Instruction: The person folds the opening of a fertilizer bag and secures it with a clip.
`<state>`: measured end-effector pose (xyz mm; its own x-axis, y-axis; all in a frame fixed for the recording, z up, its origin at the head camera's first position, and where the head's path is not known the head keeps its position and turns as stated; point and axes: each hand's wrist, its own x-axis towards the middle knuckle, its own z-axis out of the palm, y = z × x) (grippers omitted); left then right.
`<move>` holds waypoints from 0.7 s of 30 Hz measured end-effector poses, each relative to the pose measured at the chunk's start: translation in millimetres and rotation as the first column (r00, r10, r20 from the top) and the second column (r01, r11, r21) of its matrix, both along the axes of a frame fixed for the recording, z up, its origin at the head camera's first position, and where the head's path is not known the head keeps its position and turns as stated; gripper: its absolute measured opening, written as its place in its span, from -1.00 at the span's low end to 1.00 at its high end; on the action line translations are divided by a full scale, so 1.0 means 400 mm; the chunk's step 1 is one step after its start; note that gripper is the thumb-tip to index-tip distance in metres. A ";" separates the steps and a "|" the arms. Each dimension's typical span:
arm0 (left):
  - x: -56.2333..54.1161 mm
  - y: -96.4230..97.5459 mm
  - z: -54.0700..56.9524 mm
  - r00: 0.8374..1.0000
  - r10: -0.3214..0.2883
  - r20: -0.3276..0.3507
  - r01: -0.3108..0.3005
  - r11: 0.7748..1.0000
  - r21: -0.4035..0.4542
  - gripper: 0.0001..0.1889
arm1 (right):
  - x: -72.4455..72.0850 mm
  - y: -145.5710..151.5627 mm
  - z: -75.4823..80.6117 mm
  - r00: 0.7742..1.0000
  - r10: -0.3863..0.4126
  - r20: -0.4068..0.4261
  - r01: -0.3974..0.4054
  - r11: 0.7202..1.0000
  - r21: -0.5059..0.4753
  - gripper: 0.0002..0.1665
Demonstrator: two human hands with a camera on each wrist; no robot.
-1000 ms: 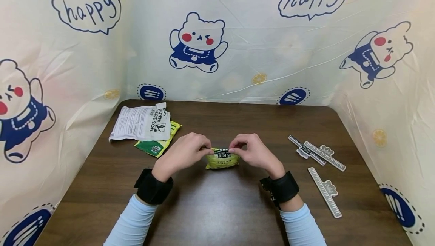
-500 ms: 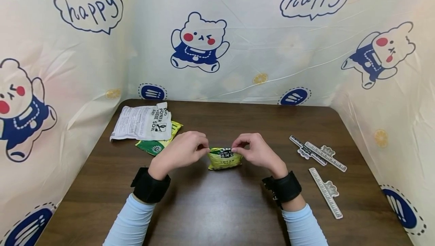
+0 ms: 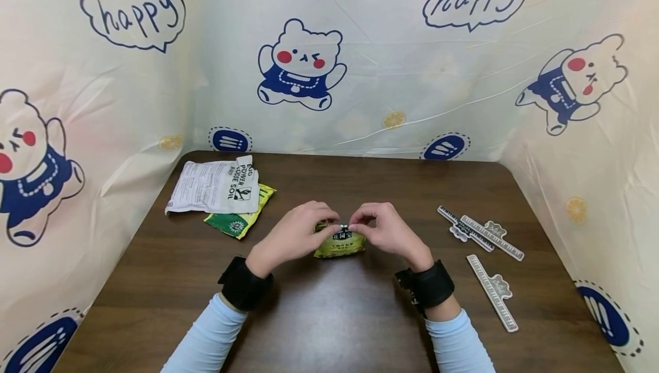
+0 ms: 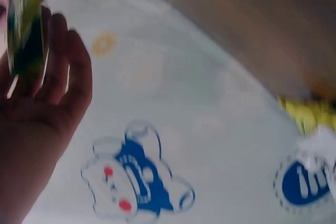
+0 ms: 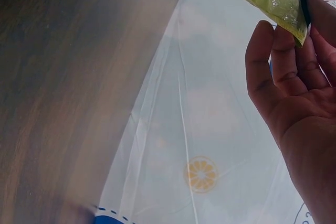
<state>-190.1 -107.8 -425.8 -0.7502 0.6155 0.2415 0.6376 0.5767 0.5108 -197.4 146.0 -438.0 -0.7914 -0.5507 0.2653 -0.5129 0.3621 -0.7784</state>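
Observation:
A small yellow-green plastic packet (image 3: 340,246) with a black printed band along its top stands at the middle of the table. My right hand (image 3: 388,230) pinches its upper right corner between thumb and fingers. At the upper left, my left hand (image 3: 296,233) has its thumb on the near side of the top edge, close to the right fingertips. The left wrist view has the packet (image 4: 26,30) between thumb and curled fingers, somewhat blurred. In the right wrist view, the packet's corner (image 5: 286,17) lies against the fingers.
A white soil bag (image 3: 216,187) overlaps a green and yellow bag (image 3: 239,221) at the back left. Ruler-shaped clips lie on the right: two crossed (image 3: 491,237) and a single clip (image 3: 492,293) nearer me. Printed cloth (image 3: 386,75) surrounds the brown table (image 3: 329,327).
My left hand has slid right along the packet's top edge, from its left corner toward the middle. The right hand keeps its pinch in nearly the same place.

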 end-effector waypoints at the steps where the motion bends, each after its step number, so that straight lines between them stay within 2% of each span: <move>1: 0.001 0.009 -0.008 1.000 -0.008 -0.018 0.008 1.000 0.003 -0.77 | 0.000 -0.001 -0.001 1.000 0.003 -0.001 -0.003 1.000 -0.004 -0.88; 5: 0.007 0.033 -0.027 0.995 -0.018 -0.097 0.020 1.000 0.016 -0.87 | -0.001 -0.004 -0.003 1.000 0.013 -0.008 -0.013 1.000 -0.011 -0.87; 8: 0.010 0.038 -0.032 0.993 -0.006 -0.121 0.010 0.999 0.032 -0.90 | -0.003 -0.004 -0.004 1.000 0.017 -0.015 -0.017 1.000 -0.011 -0.87; 14: 0.008 0.045 -0.031 0.994 0.007 -0.108 -0.003 0.999 0.039 -0.90 | -0.009 0.009 0.002 1.000 0.014 0.011 -0.014 1.000 -0.005 -0.87; 21: 0.010 0.051 -0.027 0.995 0.022 -0.093 -0.018 0.999 0.040 -0.91 | -0.012 0.037 0.001 0.999 0.008 0.045 -0.010 0.999 0.044 -0.94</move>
<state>-186.1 -87.2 -436.6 -0.7350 0.5894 0.3353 0.6725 0.5702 0.4718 -202.3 161.0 -437.5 -0.7971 -0.5681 0.2045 -0.4810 0.3927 -0.7839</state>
